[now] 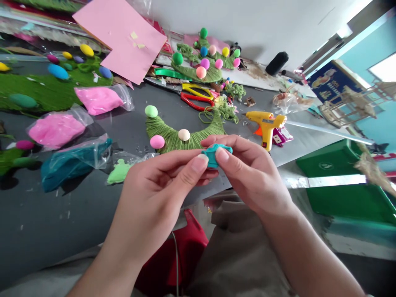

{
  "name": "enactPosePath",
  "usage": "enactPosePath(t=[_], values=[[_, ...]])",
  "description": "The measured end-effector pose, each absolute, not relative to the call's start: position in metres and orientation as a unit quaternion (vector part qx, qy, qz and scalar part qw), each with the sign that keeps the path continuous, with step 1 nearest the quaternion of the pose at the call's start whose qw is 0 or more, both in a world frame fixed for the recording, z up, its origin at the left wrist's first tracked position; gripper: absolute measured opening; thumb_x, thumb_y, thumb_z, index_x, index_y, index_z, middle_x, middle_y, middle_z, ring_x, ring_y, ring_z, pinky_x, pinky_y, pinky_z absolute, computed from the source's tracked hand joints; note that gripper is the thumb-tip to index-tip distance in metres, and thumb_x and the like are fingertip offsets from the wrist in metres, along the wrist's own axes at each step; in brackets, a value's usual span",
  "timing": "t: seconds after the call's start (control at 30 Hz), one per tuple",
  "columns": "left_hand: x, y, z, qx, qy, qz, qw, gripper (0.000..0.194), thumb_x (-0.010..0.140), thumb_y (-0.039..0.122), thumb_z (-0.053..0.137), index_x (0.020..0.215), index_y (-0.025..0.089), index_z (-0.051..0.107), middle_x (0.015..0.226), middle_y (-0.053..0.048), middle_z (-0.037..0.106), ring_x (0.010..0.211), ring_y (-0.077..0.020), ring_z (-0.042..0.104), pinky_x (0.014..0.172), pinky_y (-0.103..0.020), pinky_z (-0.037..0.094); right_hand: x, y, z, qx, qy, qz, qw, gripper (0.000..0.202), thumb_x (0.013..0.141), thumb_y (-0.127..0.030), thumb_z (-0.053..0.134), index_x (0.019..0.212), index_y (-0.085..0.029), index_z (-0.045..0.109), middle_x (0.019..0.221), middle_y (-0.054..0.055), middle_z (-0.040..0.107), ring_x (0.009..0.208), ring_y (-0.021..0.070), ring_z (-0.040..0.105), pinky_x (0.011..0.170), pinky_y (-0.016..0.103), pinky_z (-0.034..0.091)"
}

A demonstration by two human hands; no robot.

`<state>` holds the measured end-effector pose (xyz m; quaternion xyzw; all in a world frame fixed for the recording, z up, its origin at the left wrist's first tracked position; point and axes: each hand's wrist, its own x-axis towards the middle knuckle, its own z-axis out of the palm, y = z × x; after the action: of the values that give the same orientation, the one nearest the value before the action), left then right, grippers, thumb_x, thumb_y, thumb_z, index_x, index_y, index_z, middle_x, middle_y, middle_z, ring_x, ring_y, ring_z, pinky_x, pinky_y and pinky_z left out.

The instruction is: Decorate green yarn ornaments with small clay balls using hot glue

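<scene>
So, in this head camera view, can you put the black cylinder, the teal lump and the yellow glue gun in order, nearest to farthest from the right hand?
1. Teal lump: pinched between the right hand and left hand.
2. Yellow glue gun: just beyond the right hand, slightly to its right.
3. Black cylinder: much farther back, also to the right.

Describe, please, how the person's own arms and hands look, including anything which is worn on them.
The left hand and right hand wear no gloves, and no rings show on the visible fingers. The left forearm and right forearm are bare as far as the view reaches: no sleeve, watch or bracelet is visible.
</scene>
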<state>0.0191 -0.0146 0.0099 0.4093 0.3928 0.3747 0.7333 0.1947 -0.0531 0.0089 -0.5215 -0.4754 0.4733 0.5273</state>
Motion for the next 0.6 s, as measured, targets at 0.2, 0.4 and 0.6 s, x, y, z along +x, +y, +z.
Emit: enactPosePath(t=[0.2, 0.4, 0.6], values=[[0.0173, -0.0159, 0.0075, 0.418, 0.412, 0.367, 0.722, 0.020, 0.085, 0.044, 0.085, 0.099, 0.030, 0.086, 0.103, 0.001, 0.084, 0.095, -0.0243, 0.080, 0.084, -0.032, 0.067, 0.1883, -0.0498, 0.0071, -0.601, -0.572, 0.229, 0.509, 0.023, 0.090, -0.025, 0.081, 0.112, -0.024, 0.073, 0.114, 0.004, 0.073, 0.108, 0.0194, 0.069, 0.087, 0.033, 0.060], [0.0198, -0.0162, 0.0056, 0.438, 0.409, 0.373, 0.708, 0.019, 0.081, 0.039, 0.089, 0.097, 0.030, 0.086, 0.096, 0.002, 0.084, 0.090, -0.0235, 0.080, 0.074, -0.028, 0.065, 0.1885, -0.0490, 0.0039, -0.584, -0.644, 0.137, 0.475, 0.012, 0.094, -0.021, 0.073, 0.105, -0.024, 0.075, 0.117, 0.006, 0.072, 0.114, 0.0226, 0.068, 0.095, 0.039, 0.058], [0.0240, -0.0143, 0.0047, 0.387, 0.425, 0.396, 0.716, 0.010, 0.080, 0.036, 0.090, 0.085, 0.028, 0.085, 0.084, 0.001, 0.083, 0.078, -0.0217, 0.079, 0.080, -0.034, 0.068, 0.1928, -0.0497, 0.0091, -0.543, -0.507, 0.464, 0.483, 0.026, 0.095, -0.038, 0.077, 0.116, -0.024, 0.075, 0.108, 0.004, 0.078, 0.094, 0.0174, 0.074, 0.082, 0.031, 0.065]])
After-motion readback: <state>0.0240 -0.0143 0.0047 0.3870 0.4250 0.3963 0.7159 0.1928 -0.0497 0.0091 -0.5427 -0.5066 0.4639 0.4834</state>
